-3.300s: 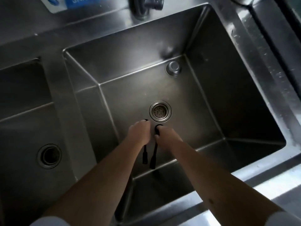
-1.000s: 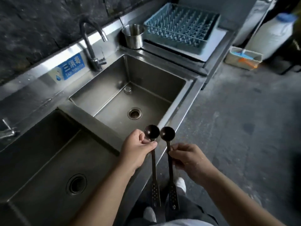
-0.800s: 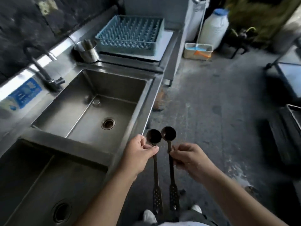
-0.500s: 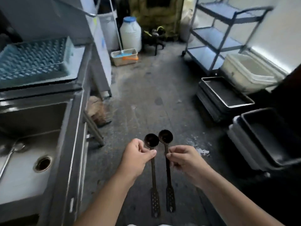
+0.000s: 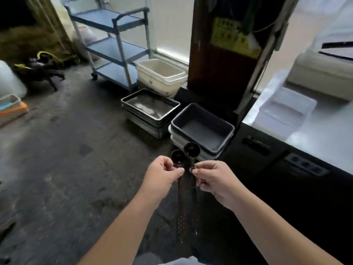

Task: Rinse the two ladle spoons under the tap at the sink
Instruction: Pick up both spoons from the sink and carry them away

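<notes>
Step in hand: rinsing looks finished or broken off; the sink and tap are out of view, and both ladle spoons are being carried over the concrete floor (image 5: 57,159).
Left hand: left hand (image 5: 162,178) pinches the neck of the left ladle spoon (image 5: 177,159) just under its bowl, thumb and fingers curled round the handle.
Right hand: right hand (image 5: 215,180) pinches the right ladle spoon (image 5: 191,149) at the same spot, fingers curled.
Ladle spoons: side by side between the hands, bowls up and handles hanging down; the right bowl sits slightly higher, and whether the bowls touch cannot be told.
Landmark: grey tub (image 5: 202,127) stands on the floor just beyond the bowls; stacked metal trays (image 5: 150,109) lie to its left, a cream bin (image 5: 160,73) and a blue trolley (image 5: 114,35) farther back.
Next move: judged from this, setting the spoons down somewhere clean, or turning back to the sink if they are unwashed; either calls for keeping both pinches firm on wet handles.
</notes>
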{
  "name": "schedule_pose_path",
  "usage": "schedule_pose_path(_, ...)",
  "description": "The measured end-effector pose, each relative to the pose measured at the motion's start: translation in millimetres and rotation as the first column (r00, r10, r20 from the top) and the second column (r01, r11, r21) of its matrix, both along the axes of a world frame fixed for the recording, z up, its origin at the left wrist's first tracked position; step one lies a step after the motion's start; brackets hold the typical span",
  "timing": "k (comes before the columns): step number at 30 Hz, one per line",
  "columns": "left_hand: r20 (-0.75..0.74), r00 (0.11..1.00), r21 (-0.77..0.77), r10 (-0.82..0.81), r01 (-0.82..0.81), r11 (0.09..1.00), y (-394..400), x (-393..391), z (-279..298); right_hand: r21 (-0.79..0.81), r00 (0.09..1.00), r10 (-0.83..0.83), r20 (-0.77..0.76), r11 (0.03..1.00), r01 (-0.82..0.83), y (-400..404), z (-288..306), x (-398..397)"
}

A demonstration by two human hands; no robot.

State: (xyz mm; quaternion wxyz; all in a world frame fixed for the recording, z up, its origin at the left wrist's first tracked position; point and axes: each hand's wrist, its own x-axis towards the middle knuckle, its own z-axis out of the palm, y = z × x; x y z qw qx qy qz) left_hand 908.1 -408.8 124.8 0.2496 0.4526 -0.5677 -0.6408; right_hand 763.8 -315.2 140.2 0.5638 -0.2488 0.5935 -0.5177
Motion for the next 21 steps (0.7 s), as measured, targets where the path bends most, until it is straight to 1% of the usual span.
schedule_pose_path(3, -0.008, 0.995, 0.028, -0.102, 0.102, 0.994, -9, -64, -5, 0.005, 0.989, -0.144, 0.02, 0.99, 0.144, 5, -2, -49)
schedule_pose_path(7, -0.008, 0.974, 0.069, -0.228, 0.228, 0.971, -32, -140, -9, 0.041, 0.945, -0.321, 0.062, 0.947, 0.319, 2, -11, -106)
schedule_pose_path(11, -0.047, 0.933, 0.094, -0.356, 0.359, 0.929, -68, -218, -13, 0.063, 0.882, -0.469, 0.053, 0.883, 0.466, -15, -18, -165)
schedule_pose_path(14, -0.051, 0.882, 0.088, -0.468, 0.47, 0.878, -98, -279, -13, 0.077, 0.81, -0.585, 0.041, 0.81, 0.581, -34, -22, -207)
schedule_pose_path(16, -0.054, 0.847, 0.084, -0.529, 0.532, 0.843, -113, -313, -12, 0.085, 0.769, -0.638, 0.04, 0.769, 0.634, -43, -22, -229)
schedule_pose_path(21, -0.033, 0.766, 0.086, -0.642, 0.642, 0.762, -132, -386, -15, 0.08, 0.717, -0.697, 0.007, 0.715, 0.695, -53, -21, -277)
